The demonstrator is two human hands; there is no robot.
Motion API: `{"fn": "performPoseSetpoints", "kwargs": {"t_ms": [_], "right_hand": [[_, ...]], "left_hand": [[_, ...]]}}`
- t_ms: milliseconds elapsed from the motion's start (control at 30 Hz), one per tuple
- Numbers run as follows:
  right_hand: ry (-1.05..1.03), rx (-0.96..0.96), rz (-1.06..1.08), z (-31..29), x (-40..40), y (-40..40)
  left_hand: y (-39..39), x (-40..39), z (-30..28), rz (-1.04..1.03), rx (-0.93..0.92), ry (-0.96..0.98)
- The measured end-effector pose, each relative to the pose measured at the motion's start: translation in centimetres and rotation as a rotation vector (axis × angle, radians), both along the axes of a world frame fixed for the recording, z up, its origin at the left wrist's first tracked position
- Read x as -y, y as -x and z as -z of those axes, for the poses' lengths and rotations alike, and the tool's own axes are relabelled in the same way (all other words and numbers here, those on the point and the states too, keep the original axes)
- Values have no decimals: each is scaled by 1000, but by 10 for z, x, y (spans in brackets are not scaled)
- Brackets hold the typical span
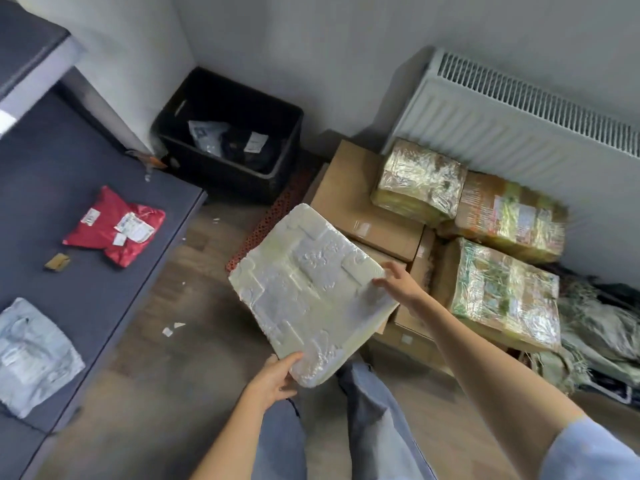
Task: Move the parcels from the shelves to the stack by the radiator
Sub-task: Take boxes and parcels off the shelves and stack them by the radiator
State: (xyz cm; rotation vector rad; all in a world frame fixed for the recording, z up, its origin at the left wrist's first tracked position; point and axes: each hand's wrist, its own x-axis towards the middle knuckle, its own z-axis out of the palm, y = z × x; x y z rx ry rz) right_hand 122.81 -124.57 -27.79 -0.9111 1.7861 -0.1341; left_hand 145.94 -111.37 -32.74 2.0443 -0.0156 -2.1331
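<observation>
No text can be read: the white labels on the red parcel (pixel 116 226), the taped parcels (pixel 509 216) and the bag in the black crate (pixel 228 133) are too blurred.

Shelf (pixel 104 174) left; stack (pixel 367 202) right, seemingly against radiator (pixel 519 126)

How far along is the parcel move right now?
Done: several wrapped parcels already sit on the cardboard boxes by the radiator. In hand: a flat white parcel, gripped by the left hand at its near corner and the right hand at its right edge, held in the air short of the stack. Left: a red parcel and a grey parcel on the dark shelf.
</observation>
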Motion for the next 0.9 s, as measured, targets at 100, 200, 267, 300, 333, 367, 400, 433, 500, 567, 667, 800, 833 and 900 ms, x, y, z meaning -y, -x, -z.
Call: {"fn": "performPoseSetpoints", "kwargs": {"t_ms": [100,200,267,300,333,367,400,433,500,567,667,800,833,900], "right_hand": [[14,-55,-28,28,18,37],[72,-114,-46,49,39,87],[94,-118,-62,60,55,120],[97,-120,-81,63,64,135],[109,-128,-111,66,72,147],[121,-142,-143,68,80,158],[136,-160,-174,70,87,166],[150,-181,-194,72,94,173],[169,-231,-212,77,104,184],[185,-308,-209,81,109,195],[239,-323,-239,85,103,203],[218,-249,-318,93,83,188],[192,-245,-335,94,77,181],[157,-246,-358,93,64,165]], "left_hand": [[53,8,28,-66,-11,27],[120,22,50,-149,-24,60],[163,33,61,-246,-7,69],[181,39,65,-283,6,59],[198,43,68,-309,18,48],[212,46,69,-320,26,40],[224,49,70,-322,21,34],[235,51,71,-307,9,31],[253,59,71,-256,-17,42],[264,70,67,-208,-37,67],[273,87,59,-62,-111,115],[269,104,54,137,-198,137],[263,103,50,181,-194,150],[243,96,41,224,-170,177]]}}
